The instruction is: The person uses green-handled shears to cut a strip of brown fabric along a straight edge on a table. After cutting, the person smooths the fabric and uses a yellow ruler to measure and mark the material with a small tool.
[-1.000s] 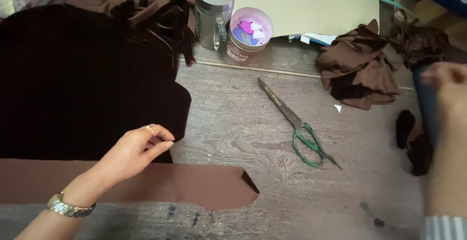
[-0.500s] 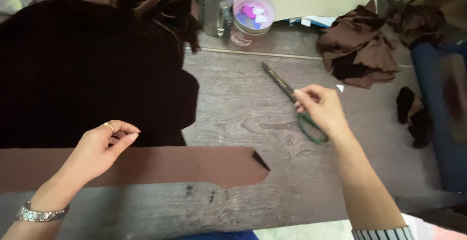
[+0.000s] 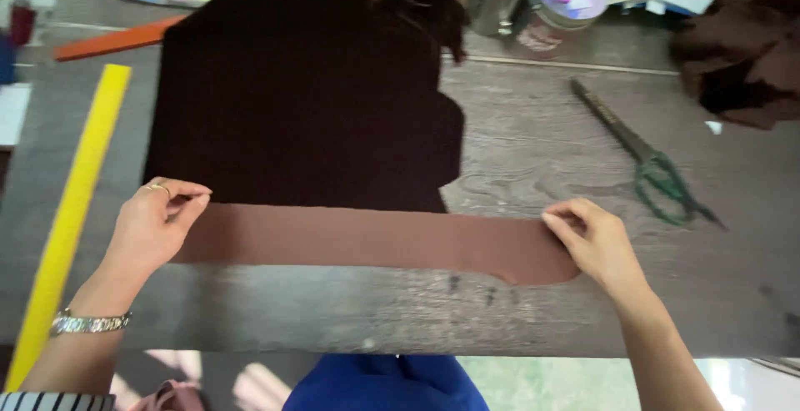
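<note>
A long brown fabric strip (image 3: 375, 240) is laid flat across the near part of the wooden table (image 3: 533, 140), just below a large dark brown fabric piece (image 3: 308, 99) whose lower edge it overlaps. Its left end is pinched between the curled thumb and fingers of the left hand (image 3: 154, 228), on whose wrist a metal wristwatch (image 3: 90, 323) is worn, while its right end is pressed down under the loosely bent fingertips of the right hand (image 3: 596, 244), with nothing gripped. Green-handled scissors (image 3: 646, 161) are seen lying apart to the right, and a yellow ruler (image 3: 71, 211) is seen along the left.
</note>
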